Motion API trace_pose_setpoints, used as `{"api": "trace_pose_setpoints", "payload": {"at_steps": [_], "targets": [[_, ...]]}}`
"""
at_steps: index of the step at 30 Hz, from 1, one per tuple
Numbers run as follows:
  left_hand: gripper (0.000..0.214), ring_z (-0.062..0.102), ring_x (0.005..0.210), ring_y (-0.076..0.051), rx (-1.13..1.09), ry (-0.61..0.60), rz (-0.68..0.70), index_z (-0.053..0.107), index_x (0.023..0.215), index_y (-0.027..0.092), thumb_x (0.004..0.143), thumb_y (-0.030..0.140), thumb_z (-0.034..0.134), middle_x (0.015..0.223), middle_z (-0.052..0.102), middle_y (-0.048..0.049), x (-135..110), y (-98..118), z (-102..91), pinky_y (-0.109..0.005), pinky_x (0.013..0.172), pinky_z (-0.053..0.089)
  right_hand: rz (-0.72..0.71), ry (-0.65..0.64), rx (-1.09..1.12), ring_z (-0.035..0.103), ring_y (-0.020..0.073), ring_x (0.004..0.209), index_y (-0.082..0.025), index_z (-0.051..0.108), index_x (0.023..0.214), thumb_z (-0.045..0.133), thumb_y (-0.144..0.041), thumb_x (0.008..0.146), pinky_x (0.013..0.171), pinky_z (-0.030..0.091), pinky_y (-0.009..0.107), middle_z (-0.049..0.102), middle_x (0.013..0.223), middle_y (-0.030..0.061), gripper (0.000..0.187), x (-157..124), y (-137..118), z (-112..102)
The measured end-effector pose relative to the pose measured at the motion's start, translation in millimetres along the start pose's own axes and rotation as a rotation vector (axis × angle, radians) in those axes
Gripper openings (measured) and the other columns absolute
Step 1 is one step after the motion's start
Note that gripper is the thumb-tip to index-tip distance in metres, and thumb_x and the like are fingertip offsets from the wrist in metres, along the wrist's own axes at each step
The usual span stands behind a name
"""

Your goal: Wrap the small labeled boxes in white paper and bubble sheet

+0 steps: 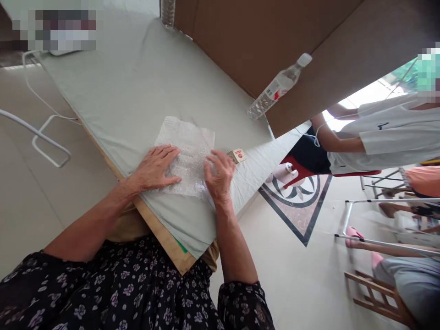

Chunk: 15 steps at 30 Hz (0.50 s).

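A sheet of clear bubble wrap [190, 158] lies spread on the cloth-covered table in front of me. My left hand [156, 167] rests flat on its left side, with the thumb stretched apart from the fingers. At the right edge of the sheet is my right hand [220, 173], its fingers bent but apart, with nothing visible between them. Just beyond the right fingers sits a small printed cardboard box [237, 156]; whether the fingertips touch it is hard to tell.
A clear plastic bottle [275, 89] stands by a large brown cardboard panel [233, 46]. The pale green cloth [113, 91] covers the table, with a bare wooden edge [160, 238] near me. Another person in a white shirt [388, 133] sits at the right.
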State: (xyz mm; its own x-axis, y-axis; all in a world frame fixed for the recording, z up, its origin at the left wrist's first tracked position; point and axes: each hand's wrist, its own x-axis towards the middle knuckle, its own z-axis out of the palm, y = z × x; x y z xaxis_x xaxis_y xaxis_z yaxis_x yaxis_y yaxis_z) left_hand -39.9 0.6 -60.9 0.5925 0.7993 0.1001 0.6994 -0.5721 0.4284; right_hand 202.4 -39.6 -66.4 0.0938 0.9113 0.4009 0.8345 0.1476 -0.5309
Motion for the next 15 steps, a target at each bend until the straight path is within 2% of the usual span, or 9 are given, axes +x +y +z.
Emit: {"api": "trace_pose_setpoints", "payload": {"at_steps": [2, 4, 6, 8, 11, 13, 15], "targets": [[0.087, 0.038, 0.154, -0.041, -0.009, -0.015, -0.008, 0.042, 0.158, 0.015, 0.085, 0.054, 0.069, 0.163, 0.048, -0.0184, -0.9, 0.5, -2.1, -0.057, 0.127, 0.028, 0.11, 0.212, -0.037, 0.052, 0.033, 0.143, -0.023, 0.069, 0.122, 0.057, -0.035, 0.095, 0.12, 0.034, 0.062, 0.06, 0.147, 0.0152, 0.032, 5.5, 15.2, -8.7], [0.09, 0.037, 0.154, -0.041, -0.016, -0.024, -0.019, 0.04, 0.159, 0.016, 0.083, 0.053, 0.07, 0.163, 0.048, -0.0183, -0.9, 2.3, -4.7, -0.057, 0.127, 0.028, 0.246, 0.312, -0.064, 0.045, 0.038, 0.148, -0.019, 0.059, 0.139, 0.065, -0.036, 0.086, 0.118, 0.034, 0.066, 0.049, 0.156, 0.0207, 0.057, 11.5, 35.3, -14.6], [0.092, 0.036, 0.155, -0.041, -0.02, -0.029, -0.029, 0.039, 0.159, 0.014, 0.082, 0.051, 0.071, 0.163, 0.047, -0.0195, -0.5, 4.1, -6.3, -0.056, 0.127, 0.027, 0.378, 0.297, -0.042, 0.051, 0.0392, 0.141, -0.015, 0.053, 0.143, 0.069, -0.037, 0.079, 0.115, 0.037, 0.067, 0.054, 0.15, 0.0236, 0.07, 16.3, 55.9, -17.4], [0.093, 0.036, 0.155, -0.041, -0.027, -0.034, -0.035, 0.039, 0.159, 0.013, 0.081, 0.05, 0.072, 0.164, 0.046, -0.0204, 0.0, 5.1, -7.0, -0.056, 0.127, 0.027, 0.436, 0.241, 0.025, 0.062, 0.0343, 0.124, -0.016, 0.056, 0.137, 0.068, -0.039, 0.077, 0.111, 0.043, 0.063, 0.066, 0.134, 0.0193, 0.065, 19.2, 70.0, -19.4], [0.095, 0.036, 0.155, -0.041, -0.045, -0.043, -0.043, 0.037, 0.161, 0.016, 0.08, 0.05, 0.073, 0.164, 0.046, -0.0191, 0.3, 5.5, -7.5, -0.056, 0.127, 0.026, 0.373, 0.227, 0.128, 0.068, 0.0265, 0.107, -0.02, 0.059, 0.133, 0.067, -0.042, 0.08, 0.101, 0.053, 0.051, 0.072, 0.124, 0.0123, 0.058, 20.7, 66.4, -23.1], [0.097, 0.036, 0.155, -0.041, -0.053, -0.047, -0.045, 0.035, 0.161, 0.016, 0.079, 0.052, 0.074, 0.165, 0.045, -0.0191, 0.3, 5.3, -7.7, -0.056, 0.127, 0.026, 0.256, 0.196, 0.198, 0.069, 0.024, 0.108, -0.023, 0.059, 0.136, 0.068, -0.043, 0.083, 0.095, 0.056, 0.044, 0.072, 0.129, 0.0109, 0.057, 20.4, 46.8, -22.9], [0.099, 0.035, 0.156, -0.041, -0.057, -0.044, -0.046, 0.033, 0.162, 0.015, 0.079, 0.052, 0.074, 0.165, 0.044, -0.0198, 0.3, 4.9, -7.4, -0.056, 0.127, 0.026, 0.109, 0.069, 0.274, 0.069, 0.0228, 0.11, -0.026, 0.06, 0.137, 0.069, -0.041, 0.085, 0.095, 0.057, 0.041, 0.072, 0.132, 0.0094, 0.055, 19.7, 20.5, -17.4]]}}
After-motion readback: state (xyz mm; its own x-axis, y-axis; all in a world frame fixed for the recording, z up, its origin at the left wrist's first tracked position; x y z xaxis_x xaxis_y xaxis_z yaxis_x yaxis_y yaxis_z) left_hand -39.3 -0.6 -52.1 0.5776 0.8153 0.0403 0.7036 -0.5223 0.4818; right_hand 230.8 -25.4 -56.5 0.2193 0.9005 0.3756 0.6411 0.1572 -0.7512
